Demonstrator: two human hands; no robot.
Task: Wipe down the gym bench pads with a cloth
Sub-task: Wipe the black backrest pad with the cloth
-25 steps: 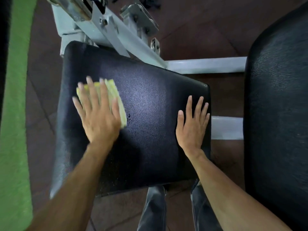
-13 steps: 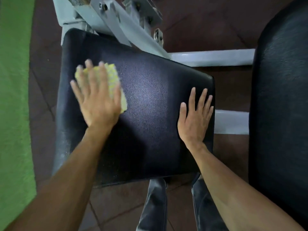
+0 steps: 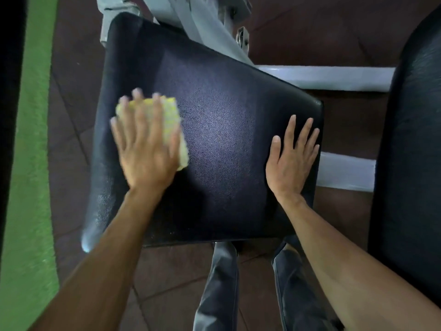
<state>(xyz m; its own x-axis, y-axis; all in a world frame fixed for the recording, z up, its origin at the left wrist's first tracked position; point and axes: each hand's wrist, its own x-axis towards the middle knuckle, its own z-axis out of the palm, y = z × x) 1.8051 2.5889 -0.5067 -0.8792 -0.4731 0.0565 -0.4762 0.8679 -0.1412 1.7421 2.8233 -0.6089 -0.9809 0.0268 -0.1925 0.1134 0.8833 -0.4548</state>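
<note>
From the head camera, I am pressing my left hand (image 3: pixel 145 149) flat, fingers spread, on the folded yellow-green cloth (image 3: pixel 172 120) at the left half of the black textured vinyl bench pad (image 3: pixel 226 139) — soft, light cloth, likely to bunch, so I am pinning it under the palm. My right hand (image 3: pixel 292 161) is lying open, bracing the pad's right edge — holding nothing.

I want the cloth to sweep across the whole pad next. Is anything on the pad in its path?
Only the right hand, lying flat near the pad's right edge. Between it and the yellow cloth under the left hand, the pad surface shows bare.
</note>
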